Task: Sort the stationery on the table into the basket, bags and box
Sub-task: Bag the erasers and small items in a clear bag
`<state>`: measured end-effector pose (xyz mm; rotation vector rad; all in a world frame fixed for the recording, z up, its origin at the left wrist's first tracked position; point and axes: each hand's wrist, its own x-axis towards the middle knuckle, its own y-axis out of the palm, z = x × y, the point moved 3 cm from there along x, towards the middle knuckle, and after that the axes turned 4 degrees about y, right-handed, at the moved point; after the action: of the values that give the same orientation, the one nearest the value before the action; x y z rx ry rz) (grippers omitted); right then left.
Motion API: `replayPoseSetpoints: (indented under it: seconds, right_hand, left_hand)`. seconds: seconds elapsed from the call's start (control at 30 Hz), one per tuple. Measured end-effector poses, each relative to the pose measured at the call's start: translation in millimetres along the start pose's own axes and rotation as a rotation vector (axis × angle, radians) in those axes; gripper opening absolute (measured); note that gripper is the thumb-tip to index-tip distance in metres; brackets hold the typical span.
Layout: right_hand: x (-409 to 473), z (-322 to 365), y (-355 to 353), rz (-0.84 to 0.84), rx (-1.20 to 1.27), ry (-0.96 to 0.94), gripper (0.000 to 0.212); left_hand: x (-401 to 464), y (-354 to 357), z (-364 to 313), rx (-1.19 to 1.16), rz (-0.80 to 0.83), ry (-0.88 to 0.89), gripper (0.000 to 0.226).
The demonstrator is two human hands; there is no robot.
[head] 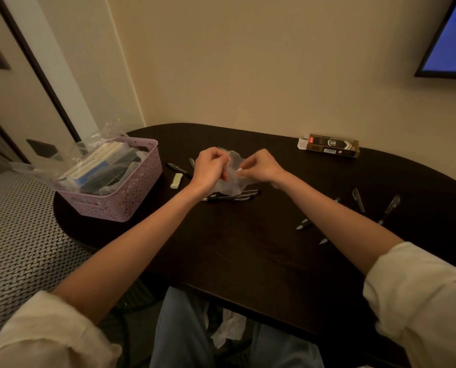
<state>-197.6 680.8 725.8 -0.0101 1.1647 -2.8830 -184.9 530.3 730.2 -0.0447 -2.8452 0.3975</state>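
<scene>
Head view: my left hand [210, 166] and right hand [261, 166] both pinch clear bag [233, 179] above table [248, 248] centre, pens [232, 196] beneath; basket [131, 192] left, box [329, 146] far right.

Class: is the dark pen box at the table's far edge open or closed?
Open: the pen box lies flat with its white end flap sticking out at its left end.
</scene>
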Motion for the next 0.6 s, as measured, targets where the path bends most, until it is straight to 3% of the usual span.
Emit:
replayPoseSetpoints:
  seconds: [0.1, 0.2, 0.37, 0.6]
  right_hand:
    - [3, -2, -7, -0.021, 0.183, -0.014, 0.006]
    - [14, -13, -24, -0.174, 0.305, 0.038, 0.009]
    - [40, -46, -49, -0.352, 0.272, 0.175, 0.012]
    - [82, -72, -46, -0.275, 0.043, 0.250, 0.022]
  left_hand:
    - [4, -1, 3, -0.008, -0.006, -0.011, 0.016]
    - [9, 1, 6, 0.015, -0.013, -0.021, 0.017]
    - [12, 1, 8, 0.013, 0.023, -0.013, 0.018]
    - [21, -5, 10, 0.049, 0.127, -0.036, 0.036]
